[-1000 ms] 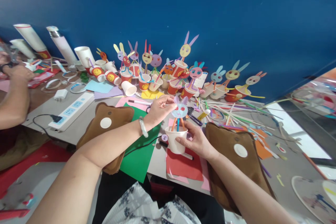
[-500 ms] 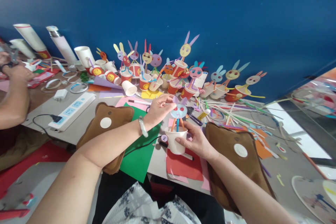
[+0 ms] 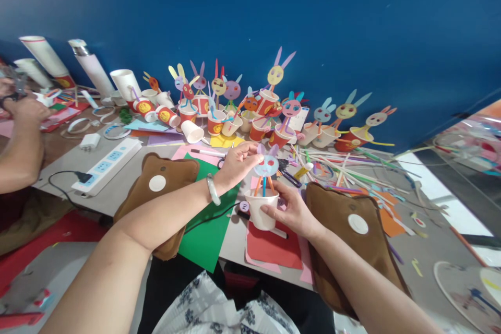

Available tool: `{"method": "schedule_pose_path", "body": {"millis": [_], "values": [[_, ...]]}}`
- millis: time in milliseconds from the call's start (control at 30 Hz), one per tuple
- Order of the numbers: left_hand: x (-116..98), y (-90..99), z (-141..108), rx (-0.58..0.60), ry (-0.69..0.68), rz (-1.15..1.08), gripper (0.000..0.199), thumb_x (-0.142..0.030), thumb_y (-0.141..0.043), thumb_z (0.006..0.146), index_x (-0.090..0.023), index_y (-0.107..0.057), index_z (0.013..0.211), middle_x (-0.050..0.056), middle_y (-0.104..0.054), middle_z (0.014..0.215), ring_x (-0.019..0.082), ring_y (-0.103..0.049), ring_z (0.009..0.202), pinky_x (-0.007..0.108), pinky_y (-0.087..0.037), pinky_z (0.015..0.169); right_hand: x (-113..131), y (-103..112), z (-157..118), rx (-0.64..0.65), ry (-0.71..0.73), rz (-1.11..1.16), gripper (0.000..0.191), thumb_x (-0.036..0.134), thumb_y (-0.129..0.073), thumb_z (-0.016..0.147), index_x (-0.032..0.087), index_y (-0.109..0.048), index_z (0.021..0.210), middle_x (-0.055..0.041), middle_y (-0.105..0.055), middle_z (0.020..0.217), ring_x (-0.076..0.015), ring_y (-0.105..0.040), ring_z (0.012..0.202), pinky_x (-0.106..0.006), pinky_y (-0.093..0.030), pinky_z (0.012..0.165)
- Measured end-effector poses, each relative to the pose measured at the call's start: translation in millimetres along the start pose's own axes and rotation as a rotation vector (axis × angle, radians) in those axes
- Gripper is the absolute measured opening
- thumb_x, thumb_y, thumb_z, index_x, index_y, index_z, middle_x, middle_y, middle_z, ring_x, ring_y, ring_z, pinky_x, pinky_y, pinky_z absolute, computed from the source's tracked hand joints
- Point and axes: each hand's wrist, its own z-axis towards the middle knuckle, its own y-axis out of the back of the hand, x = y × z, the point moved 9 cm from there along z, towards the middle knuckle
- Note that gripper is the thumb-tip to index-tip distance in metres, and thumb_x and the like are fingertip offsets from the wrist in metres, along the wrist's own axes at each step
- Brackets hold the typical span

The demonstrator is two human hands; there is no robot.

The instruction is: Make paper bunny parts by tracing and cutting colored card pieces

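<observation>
white cup [image 3: 261, 215]: one, upright, held between thumb and fingers of the right hand [image 3: 295, 210], over red paper [image 3: 274, 248], contact unclear. blue rabbit [image 3: 266, 166]: one, on straws [image 3: 264, 187] in the cup; left hand [image 3: 238, 164], fingers drawn narrow, holding its upper left edge. green paper [image 3: 207, 224]: left. rabbit cups [image 3: 282, 136]: several, behind.

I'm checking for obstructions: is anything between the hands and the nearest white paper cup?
Nothing visible: the right hand grips the white paper cup directly, and the left hand appears to touch the pale blue round paper rabbit head.
</observation>
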Motion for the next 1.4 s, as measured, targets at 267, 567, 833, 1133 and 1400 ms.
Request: {"method": "schedule_pose_path", "body": {"millis": [267, 567, 833, 1133, 1400], "values": [[-2.2, 2.3, 0.3, -0.015, -0.032, 0.003, 0.012, -0.028, -0.068, 0.079, -0.018, -0.062, 0.075, 0.003, -0.065, 0.086, 0.016, -0.062, 0.088, 0.030, -0.051, 0.082, -2.2, -0.3, -0.5, 0.002, -0.015, 0.011, 0.053, 0.050, -0.071, 0.082, 0.018, -0.062, 0.124, -0.0132, -0.070, 0.117, -0.0288, -0.067, 0.103, -0.040, -0.055, 0.086], [-2.4, 3.1, 1.3, -0.012, -0.071, 0.022, 0.015, -0.026, -0.067, 0.080, -0.019, -0.061, 0.069, 0.002, -0.063, 0.080, 0.017, -0.062, 0.092, 0.032, -0.049, 0.086, -3.7, -1.5, -1.4, 0.006, -0.021, 0.020, 0.056, 0.050, -0.072, 0.082, 0.018, -0.060, 0.127, -0.0141, -0.070, 0.120, -0.0293, -0.067, 0.105, -0.040, -0.056, 0.087], [-0.3, 0.8, -0.8, -0.008, -0.011, -0.012, 0.013, -0.028, -0.069, 0.080, -0.016, -0.065, 0.078, 0.003, -0.065, 0.087, 0.014, -0.062, 0.088, 0.027, -0.050, 0.080, -2.0, -0.6, -1.0, -0.004, -0.013, -0.007, 0.051, 0.047, -0.072, 0.082, 0.017, -0.062, 0.122, -0.0141, -0.070, 0.117, -0.0297, -0.067, 0.103, -0.039, -0.056, 0.084], [-1.6, 1.6, -0.4, -0.016, -0.022, -0.039, 0.011, -0.027, -0.068, 0.078, -0.016, -0.066, 0.080, 0.002, -0.063, 0.083, 0.013, -0.061, 0.084, 0.024, -0.051, 0.074, -0.2, 0.5, -1.3, -0.016, -0.002, -0.020, 0.053, 0.048, -0.072, 0.082, 0.018, -0.062, 0.125, -0.0127, -0.071, 0.114, -0.0283, -0.068, 0.099, -0.039, -0.056, 0.083], [8.2, -3.2, -3.6, 0.021, 0.102, -0.057, 0.040, -0.050, -0.065, 0.086, -0.015, -0.064, 0.106, 0.006, -0.067, 0.095, 0.015, -0.062, 0.087, 0.026, -0.051, 0.077, 0.2, 7.5, 0.9, -0.087, 0.019, -0.036, 0.049, 0.046, -0.074, 0.080, 0.018, -0.064, 0.119, -0.0105, -0.072, 0.108, -0.0262, -0.068, 0.096, -0.037, -0.056, 0.082]]}}
